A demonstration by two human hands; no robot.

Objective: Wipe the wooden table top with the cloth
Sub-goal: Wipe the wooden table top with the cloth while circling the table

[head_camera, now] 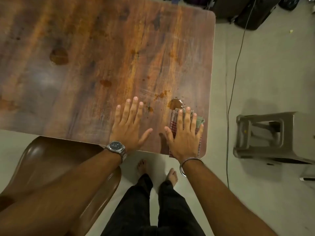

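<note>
The wooden table top fills the upper left of the head view, with brown liquid spots scattered over it. A small puddle lies near the front right corner, and a larger spot sits at the left. A folded red-striped cloth lies at the front right corner. My right hand presses flat on the cloth, fingers spread, fingertips just short of the puddle. My left hand, with a wristwatch, rests flat on the bare wood to the left of the cloth, fingers apart.
A brown chair stands at the table's front left edge under my left forearm. A grey plastic stool lies tipped on the floor to the right. A black cable runs along the floor beside the table. Dark bags sit beyond the far corner.
</note>
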